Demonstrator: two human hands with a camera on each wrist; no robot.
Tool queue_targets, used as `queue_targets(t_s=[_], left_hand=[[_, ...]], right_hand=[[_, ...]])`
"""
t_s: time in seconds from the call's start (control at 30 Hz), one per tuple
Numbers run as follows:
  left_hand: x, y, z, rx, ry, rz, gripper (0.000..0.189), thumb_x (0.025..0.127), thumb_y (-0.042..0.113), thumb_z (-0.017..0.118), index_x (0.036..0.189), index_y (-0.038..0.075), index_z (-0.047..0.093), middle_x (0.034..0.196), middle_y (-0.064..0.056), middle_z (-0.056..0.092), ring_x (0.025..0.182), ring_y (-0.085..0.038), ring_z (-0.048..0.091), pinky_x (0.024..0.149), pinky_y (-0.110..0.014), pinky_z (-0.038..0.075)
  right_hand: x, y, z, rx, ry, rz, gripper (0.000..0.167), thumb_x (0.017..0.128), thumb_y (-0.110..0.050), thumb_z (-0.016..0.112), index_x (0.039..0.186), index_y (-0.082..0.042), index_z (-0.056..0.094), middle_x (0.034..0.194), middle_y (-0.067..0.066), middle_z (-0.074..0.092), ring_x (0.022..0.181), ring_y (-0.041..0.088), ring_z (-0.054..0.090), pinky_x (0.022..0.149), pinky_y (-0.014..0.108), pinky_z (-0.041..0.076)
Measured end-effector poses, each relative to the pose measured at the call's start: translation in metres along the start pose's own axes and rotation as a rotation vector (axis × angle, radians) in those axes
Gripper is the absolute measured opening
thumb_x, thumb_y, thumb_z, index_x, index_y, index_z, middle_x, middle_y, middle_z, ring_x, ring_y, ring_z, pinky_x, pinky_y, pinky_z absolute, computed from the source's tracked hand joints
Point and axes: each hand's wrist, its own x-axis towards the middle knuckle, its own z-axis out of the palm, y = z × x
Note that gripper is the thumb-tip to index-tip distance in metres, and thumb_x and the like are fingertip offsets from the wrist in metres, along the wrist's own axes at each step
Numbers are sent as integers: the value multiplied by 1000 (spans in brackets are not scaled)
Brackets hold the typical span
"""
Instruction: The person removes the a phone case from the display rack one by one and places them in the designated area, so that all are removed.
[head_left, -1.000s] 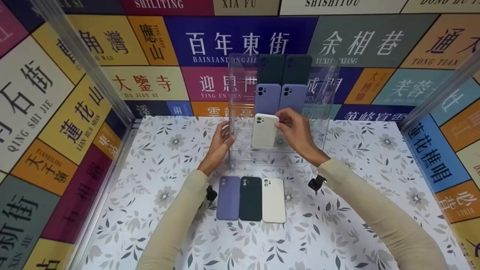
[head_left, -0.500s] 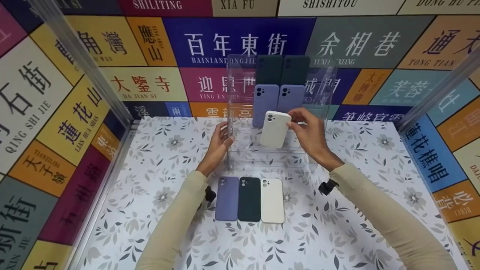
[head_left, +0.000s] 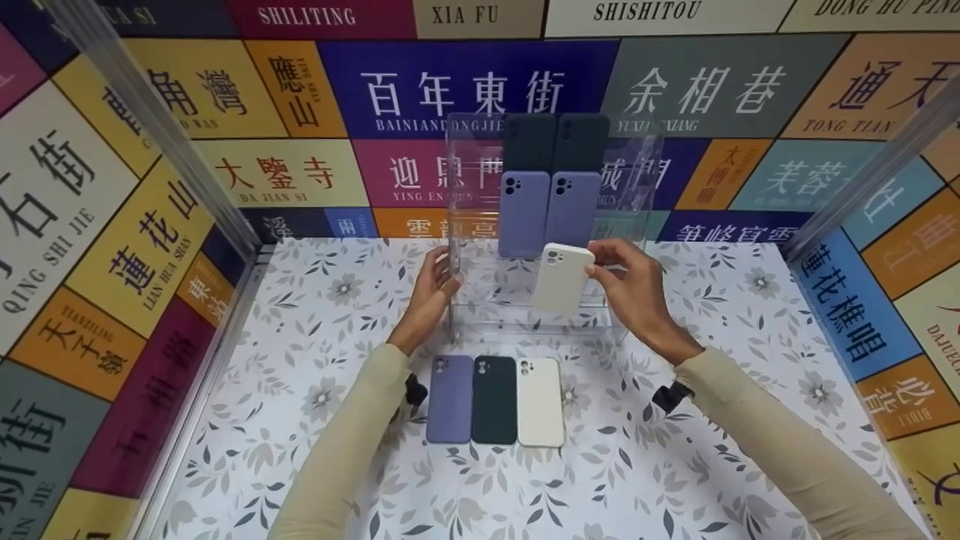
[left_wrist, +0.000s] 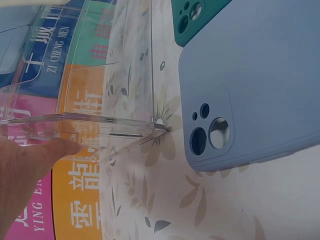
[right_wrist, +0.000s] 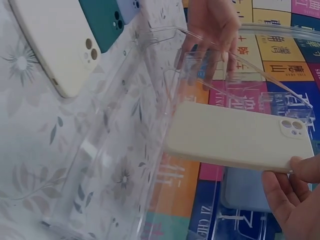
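Observation:
A clear acrylic display stand (head_left: 480, 300) stands at the back of the table. Two purple phone cases (head_left: 523, 214) lean on its middle tier, with two dark green ones (head_left: 529, 142) above. My right hand (head_left: 634, 281) pinches a white phone case (head_left: 562, 281) by its upper right edge, in front of the lower tier; the right wrist view shows thumb and fingertips at the corner near the camera holes. My left hand (head_left: 426, 296) grips the stand's left side panel, its thumb (left_wrist: 62, 146) against the plastic in the left wrist view.
Nearer me, a purple case (head_left: 450, 401), a dark green case (head_left: 495, 401) and a white case (head_left: 540, 401) lie side by side on the floral tabletop (head_left: 322, 465). Printed sign panels (head_left: 480, 82) wall in the back and sides.
My right hand has drawn the white phone case off to the right and lower, away from its spot under the left purple case. My left hand stays at the side panel.

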Motion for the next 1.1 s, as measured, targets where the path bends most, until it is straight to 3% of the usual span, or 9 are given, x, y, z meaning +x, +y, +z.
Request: queue_targets(t_s=[0.23, 0.53, 0.83, 1.1], left_hand=[[0, -1, 0, -3, 4, 6, 60, 109, -1, 58, 164, 4, 34, 169, -27, 41, 157, -40, 42, 127, -54, 38], [-2, 0, -2, 9, -14, -2, 63, 111, 2, 56, 168, 2, 29, 171, -23, 40, 158, -38, 41, 128, -56, 37], [0, 1, 0, 3, -5, -2, 61, 110, -2, 55, 166, 2, 31, 171, -24, 39, 159, -38, 41, 128, -55, 37], [0, 0, 0, -7, -6, -10, 61, 110, -1, 55, 166, 3, 31, 172, -24, 37, 161, -40, 37, 129, -55, 36]], right_hand=[[-16, 10, -6, -3, -1, 9, 26, 95, 14, 77, 117, 3, 76, 109, 16, 77, 100, 26, 74, 84, 14, 59], [-40, 20, -13, -14, -19, 16, 27, 94, 13, 78, 119, 2, 76, 111, 18, 76, 101, 31, 74, 83, 14, 59], [-62, 32, -17, -47, 2, 71, 28, 91, 20, 76, 116, 6, 76, 107, 22, 76, 95, 26, 73, 81, 13, 58], [-78, 40, -29, -39, -27, 136, 27, 94, 14, 77, 118, 1, 78, 108, 18, 78, 97, 30, 75, 82, 14, 59]])
